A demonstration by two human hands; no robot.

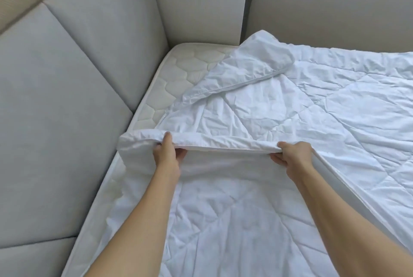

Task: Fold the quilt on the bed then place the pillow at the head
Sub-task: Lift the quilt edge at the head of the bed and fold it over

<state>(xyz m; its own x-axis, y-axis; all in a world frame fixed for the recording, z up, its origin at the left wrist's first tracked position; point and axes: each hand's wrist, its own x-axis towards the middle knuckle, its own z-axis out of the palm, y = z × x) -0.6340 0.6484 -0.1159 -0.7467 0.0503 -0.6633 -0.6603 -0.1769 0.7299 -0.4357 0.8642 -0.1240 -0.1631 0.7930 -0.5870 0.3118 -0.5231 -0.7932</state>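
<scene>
A white quilted quilt (290,107) lies crumpled across the bed, one corner flipped over near the far wall. My left hand (166,154) grips the quilt's near edge, thumb on top and fingers underneath. My right hand (292,154) pinches the same edge further right. Between the two hands the edge is lifted off the quilt layer below, which spreads toward me. No pillow is in view.
A cream quilted mattress (178,71) shows bare at the far left corner. A grey padded headboard (55,98) runs along the left side. Grey wall panels (324,4) stand behind the bed, with a dark gap between them.
</scene>
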